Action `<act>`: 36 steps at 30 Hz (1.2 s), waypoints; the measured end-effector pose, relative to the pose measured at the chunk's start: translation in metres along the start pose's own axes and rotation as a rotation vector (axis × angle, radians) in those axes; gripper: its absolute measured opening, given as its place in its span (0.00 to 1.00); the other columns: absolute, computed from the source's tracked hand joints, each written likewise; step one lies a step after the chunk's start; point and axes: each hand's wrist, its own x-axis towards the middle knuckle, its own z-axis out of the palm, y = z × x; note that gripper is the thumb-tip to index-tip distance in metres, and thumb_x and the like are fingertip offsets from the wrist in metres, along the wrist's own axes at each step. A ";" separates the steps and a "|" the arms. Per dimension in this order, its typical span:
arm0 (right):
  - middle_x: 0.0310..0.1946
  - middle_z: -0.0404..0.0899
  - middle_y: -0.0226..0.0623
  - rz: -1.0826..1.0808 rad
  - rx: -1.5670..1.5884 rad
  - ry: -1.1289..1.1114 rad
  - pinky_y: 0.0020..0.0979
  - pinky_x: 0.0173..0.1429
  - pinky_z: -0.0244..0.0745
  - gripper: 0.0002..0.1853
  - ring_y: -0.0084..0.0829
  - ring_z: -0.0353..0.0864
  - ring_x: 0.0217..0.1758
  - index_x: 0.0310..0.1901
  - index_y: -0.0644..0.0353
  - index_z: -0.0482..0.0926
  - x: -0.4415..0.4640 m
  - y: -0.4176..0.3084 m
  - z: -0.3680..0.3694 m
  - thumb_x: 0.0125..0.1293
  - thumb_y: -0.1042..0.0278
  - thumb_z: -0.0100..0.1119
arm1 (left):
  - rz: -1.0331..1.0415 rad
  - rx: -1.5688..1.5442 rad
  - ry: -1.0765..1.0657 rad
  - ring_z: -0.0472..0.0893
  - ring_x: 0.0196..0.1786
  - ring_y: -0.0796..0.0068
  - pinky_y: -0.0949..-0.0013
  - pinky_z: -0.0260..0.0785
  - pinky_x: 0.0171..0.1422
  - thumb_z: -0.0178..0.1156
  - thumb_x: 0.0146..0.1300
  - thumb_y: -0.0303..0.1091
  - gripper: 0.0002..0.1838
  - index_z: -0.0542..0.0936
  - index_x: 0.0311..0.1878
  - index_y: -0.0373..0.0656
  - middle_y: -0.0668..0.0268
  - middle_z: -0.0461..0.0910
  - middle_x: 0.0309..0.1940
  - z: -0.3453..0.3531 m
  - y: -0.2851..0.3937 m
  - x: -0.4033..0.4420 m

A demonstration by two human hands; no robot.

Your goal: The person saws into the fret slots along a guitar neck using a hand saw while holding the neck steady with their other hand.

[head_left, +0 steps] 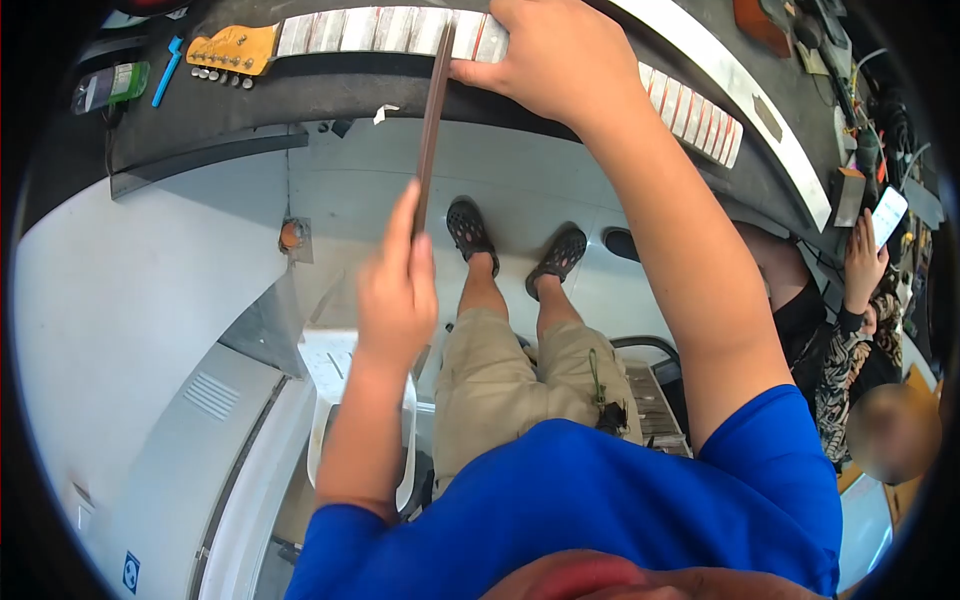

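Observation:
My left hand (392, 300) is closed around the lower end of a long, narrow file (432, 140). The file's far end lies across the taped fretboard of a guitar neck (360, 30), beside my right hand. The neck rests lengthwise on the dark bench, its yellowish wooden headstock (232, 50) with metal tuners to the left. White tape covers the fretboard between the frets, with reddish lines toward the right end. My right hand (560, 50) grips the neck near its middle, thumb along the near edge; its other fingers are partly out of view.
On the dark bench (330, 95) are a green-labelled bottle (110, 87), a blue brush-like tool (168, 72), a tape scrap (384, 113) and a long white strip (740, 85). Another person's hand (862, 262) holds a phone (889, 216) at right. A white chair (330, 350) stands below left.

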 end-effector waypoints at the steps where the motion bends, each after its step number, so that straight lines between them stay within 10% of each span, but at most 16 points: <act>1: 0.40 0.89 0.50 -0.002 -0.004 0.005 0.47 0.56 0.86 0.29 0.51 0.90 0.48 0.40 0.63 0.89 0.000 0.000 0.000 0.61 0.38 0.75 | 0.022 -0.006 0.004 0.72 0.24 0.84 0.72 0.67 0.30 0.54 0.84 0.30 0.26 0.73 0.82 0.45 0.69 0.75 0.25 0.003 0.008 0.032; 8: 0.39 0.89 0.50 0.012 0.009 -0.017 0.47 0.56 0.86 0.27 0.52 0.90 0.48 0.39 0.63 0.89 0.004 -0.002 -0.002 0.61 0.40 0.74 | 0.096 0.019 -0.016 0.73 0.26 0.82 0.71 0.68 0.33 0.54 0.83 0.29 0.27 0.73 0.83 0.47 0.69 0.75 0.25 0.001 0.010 0.081; 13: 0.39 0.89 0.50 0.001 0.027 0.022 0.47 0.56 0.86 0.27 0.51 0.91 0.48 0.39 0.62 0.89 -0.002 -0.001 0.001 0.61 0.40 0.74 | 0.001 0.048 -0.046 0.92 0.50 0.42 0.58 0.82 0.55 0.55 0.79 0.22 0.28 0.73 0.80 0.39 0.40 0.87 0.60 -0.008 0.009 0.005; 20: 0.41 0.89 0.51 0.032 -0.016 -0.029 0.47 0.57 0.86 0.27 0.51 0.90 0.50 0.40 0.63 0.88 0.001 -0.003 -0.004 0.60 0.41 0.76 | 0.076 0.036 -0.041 0.73 0.24 0.85 0.72 0.68 0.29 0.58 0.81 0.31 0.25 0.78 0.79 0.48 0.71 0.75 0.25 0.000 0.053 0.158; 23: 0.41 0.87 0.45 0.013 0.016 -0.047 0.49 0.56 0.85 0.38 0.51 0.89 0.48 0.44 0.62 0.87 0.004 0.004 0.000 0.56 0.28 0.77 | 0.004 -0.106 0.015 0.72 0.24 0.86 0.74 0.66 0.28 0.55 0.82 0.30 0.25 0.77 0.79 0.47 0.73 0.75 0.25 -0.023 0.056 0.095; 36: 0.47 0.87 0.41 -0.056 0.016 0.093 0.46 0.58 0.86 0.31 0.45 0.87 0.55 0.50 0.59 0.85 -0.017 0.028 0.003 0.57 0.41 0.82 | 0.068 0.350 0.082 0.82 0.27 0.61 0.64 0.76 0.38 0.58 0.79 0.23 0.27 0.76 0.79 0.43 0.50 0.85 0.32 0.019 0.034 -0.018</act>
